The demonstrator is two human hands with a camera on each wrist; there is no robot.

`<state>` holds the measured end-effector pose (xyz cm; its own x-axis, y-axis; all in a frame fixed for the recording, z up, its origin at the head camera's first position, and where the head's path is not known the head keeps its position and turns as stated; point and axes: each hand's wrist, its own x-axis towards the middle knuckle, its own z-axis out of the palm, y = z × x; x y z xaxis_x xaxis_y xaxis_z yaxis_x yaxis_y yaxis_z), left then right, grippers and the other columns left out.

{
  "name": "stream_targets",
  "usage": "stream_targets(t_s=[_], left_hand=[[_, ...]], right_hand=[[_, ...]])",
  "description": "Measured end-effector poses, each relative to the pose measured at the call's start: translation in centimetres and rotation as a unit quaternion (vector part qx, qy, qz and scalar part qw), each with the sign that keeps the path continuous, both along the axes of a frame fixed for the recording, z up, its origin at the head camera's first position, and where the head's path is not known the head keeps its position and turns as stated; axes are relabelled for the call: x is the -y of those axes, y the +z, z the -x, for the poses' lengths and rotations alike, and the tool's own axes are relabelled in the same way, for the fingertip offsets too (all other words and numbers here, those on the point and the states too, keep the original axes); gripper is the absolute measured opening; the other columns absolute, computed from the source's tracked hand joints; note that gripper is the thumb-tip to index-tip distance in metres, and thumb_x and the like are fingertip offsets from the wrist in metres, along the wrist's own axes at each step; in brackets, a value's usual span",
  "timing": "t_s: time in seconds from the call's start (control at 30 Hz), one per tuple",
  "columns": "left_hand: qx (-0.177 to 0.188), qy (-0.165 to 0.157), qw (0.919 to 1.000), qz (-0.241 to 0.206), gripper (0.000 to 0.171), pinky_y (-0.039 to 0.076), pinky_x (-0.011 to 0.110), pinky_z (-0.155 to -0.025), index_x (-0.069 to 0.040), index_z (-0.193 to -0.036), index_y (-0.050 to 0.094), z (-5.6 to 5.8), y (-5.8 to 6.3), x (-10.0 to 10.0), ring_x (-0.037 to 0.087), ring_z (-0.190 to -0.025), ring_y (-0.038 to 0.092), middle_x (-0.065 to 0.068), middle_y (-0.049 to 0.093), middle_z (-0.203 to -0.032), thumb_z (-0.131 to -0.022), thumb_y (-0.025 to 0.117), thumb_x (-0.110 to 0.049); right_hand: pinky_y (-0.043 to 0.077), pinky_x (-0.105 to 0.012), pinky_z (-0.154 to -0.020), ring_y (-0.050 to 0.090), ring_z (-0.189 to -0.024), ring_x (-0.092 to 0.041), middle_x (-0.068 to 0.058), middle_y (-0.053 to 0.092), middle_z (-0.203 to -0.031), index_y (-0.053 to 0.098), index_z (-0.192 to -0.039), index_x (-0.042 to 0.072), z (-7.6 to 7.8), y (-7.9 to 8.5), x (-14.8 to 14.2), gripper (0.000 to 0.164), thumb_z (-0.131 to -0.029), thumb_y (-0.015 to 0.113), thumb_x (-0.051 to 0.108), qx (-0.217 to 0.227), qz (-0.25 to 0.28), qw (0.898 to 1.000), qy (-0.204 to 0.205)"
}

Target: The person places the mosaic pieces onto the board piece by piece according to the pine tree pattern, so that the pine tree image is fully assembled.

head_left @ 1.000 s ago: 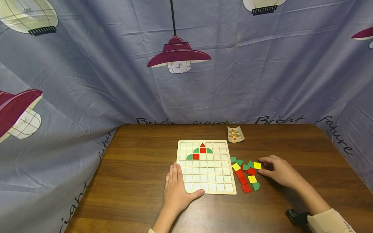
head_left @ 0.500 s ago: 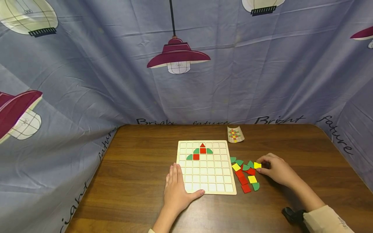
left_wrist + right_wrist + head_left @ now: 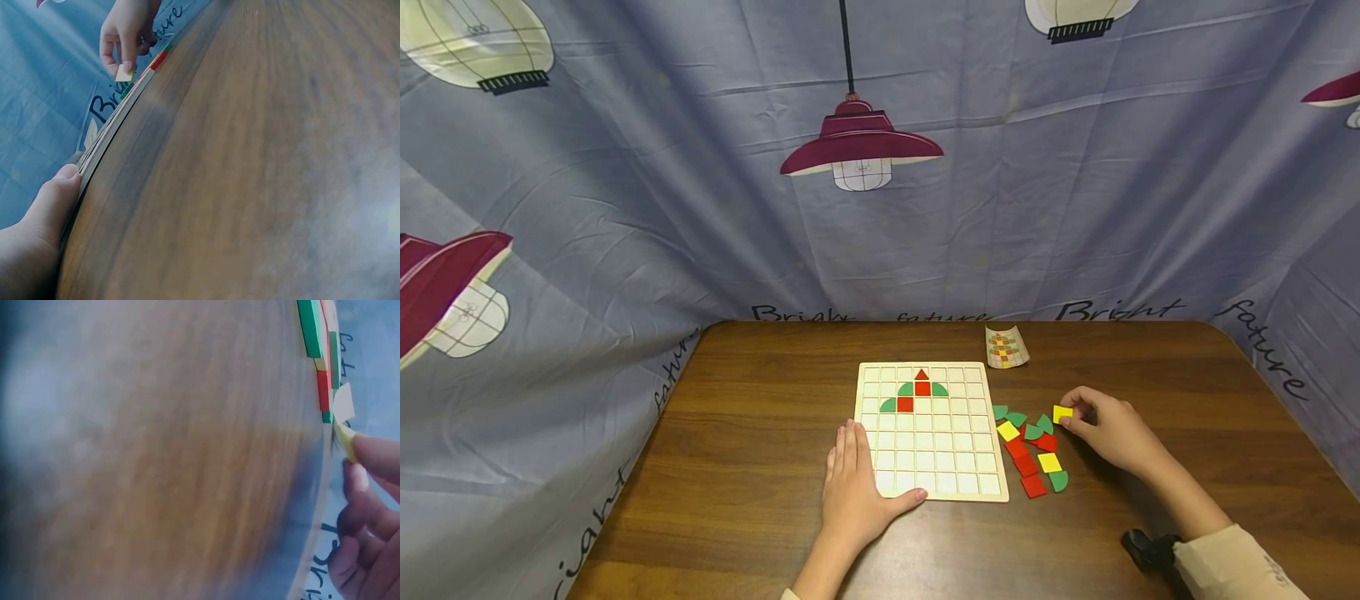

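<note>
My right hand (image 3: 1108,427) pinches a yellow square tile (image 3: 1062,414) between thumb and fingers, lifted off the table; the right wrist view shows the tile (image 3: 345,442) edge-on at the fingertips. My left hand (image 3: 853,492) lies on the lower left corner of a cream grid board (image 3: 936,437), fingers straight along its left side and thumb on the front edge. Near the board's top sit a red triangle (image 3: 921,375), red squares (image 3: 922,388) and green quarter-circles (image 3: 939,389) in its cells. Beside the board lies a loose pile of red (image 3: 1033,485), green and yellow tiles.
A small curled card (image 3: 1007,347) printed with a coloured tile pattern lies behind the board's right corner. The wooden table (image 3: 760,450) ends at a grey-blue curtain (image 3: 715,167) with printed lamps. A black strap device (image 3: 1142,550) is on the right wrist.
My right hand has closed its fingertips on the yellow square tile at the pile's right edge and raised it slightly. The left hand and board have stayed put.
</note>
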<state>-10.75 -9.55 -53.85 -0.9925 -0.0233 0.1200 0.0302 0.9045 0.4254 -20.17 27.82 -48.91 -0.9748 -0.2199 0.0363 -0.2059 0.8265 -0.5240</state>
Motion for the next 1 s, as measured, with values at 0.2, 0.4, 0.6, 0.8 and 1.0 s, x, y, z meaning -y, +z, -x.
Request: stream_targets(t_s=[0.2,0.4,0.6,0.8,1.0], left_hand=[[-0.02,-0.001,0.9998,0.002,0.136,0.023,0.051,-0.122,0.005,-0.155,0.023,0.0,-0.1,0.0,0.037,-0.152,0.022,0.023,0.023,-0.163,-0.063,0.063,-0.087],[-0.004,-0.003,1.0,-0.001,0.137,0.021,0.051,-0.123,0.004,-0.156,0.021,0.0,0.1,0.0,0.036,-0.153,0.019,0.023,0.02,-0.163,-0.063,0.062,-0.088],[0.003,-0.003,1.0,-0.001,0.137,0.021,0.05,-0.123,0.003,-0.156,0.02,0.0,0.1,0.0,0.036,-0.153,0.018,0.022,0.02,-0.164,-0.063,0.062,-0.088],[0.006,-0.003,1.0,-0.004,0.137,0.021,0.05,-0.123,0.003,-0.156,0.02,0.0,0.2,0.0,0.036,-0.153,0.018,0.022,0.02,-0.164,-0.063,0.062,-0.088],[0.005,-0.003,1.0,0.002,0.136,0.021,0.05,-0.124,0.003,-0.156,0.02,0.0,0.2,0.0,0.035,-0.153,0.018,0.022,0.02,-0.164,-0.064,0.061,-0.089]], right_hand=[[0.038,-0.025,-0.06,0.051,-0.074,-0.017,-0.003,0.059,-0.087,0.063,-0.106,0.011,0.6,0.3,1.9,0.019,-0.089,0.072,0.016,0.009,0.024,1.0,0.007],[0.039,-0.024,-0.056,0.05,-0.071,-0.016,-0.003,0.058,-0.087,0.064,-0.107,0.013,1.1,0.5,4.9,0.019,-0.091,0.072,0.017,0.024,0.049,0.998,0.024],[0.037,-0.024,-0.051,0.046,-0.063,-0.013,-0.002,0.056,-0.085,0.064,-0.105,0.014,1.7,0.6,8.7,0.016,-0.091,0.072,0.017,0.031,0.074,0.995,0.05],[0.04,-0.024,-0.049,0.044,-0.055,-0.011,-0.001,0.062,-0.087,0.063,-0.107,0.015,2.3,0.5,12.1,0.018,-0.092,0.071,0.02,0.048,0.083,0.993,0.071],[0.043,-0.026,-0.056,0.049,-0.062,-0.012,0.0,0.065,-0.089,0.065,-0.107,0.015,2.8,0.2,14.9,0.018,-0.091,0.072,0.021,0.051,0.083,0.992,0.082]])
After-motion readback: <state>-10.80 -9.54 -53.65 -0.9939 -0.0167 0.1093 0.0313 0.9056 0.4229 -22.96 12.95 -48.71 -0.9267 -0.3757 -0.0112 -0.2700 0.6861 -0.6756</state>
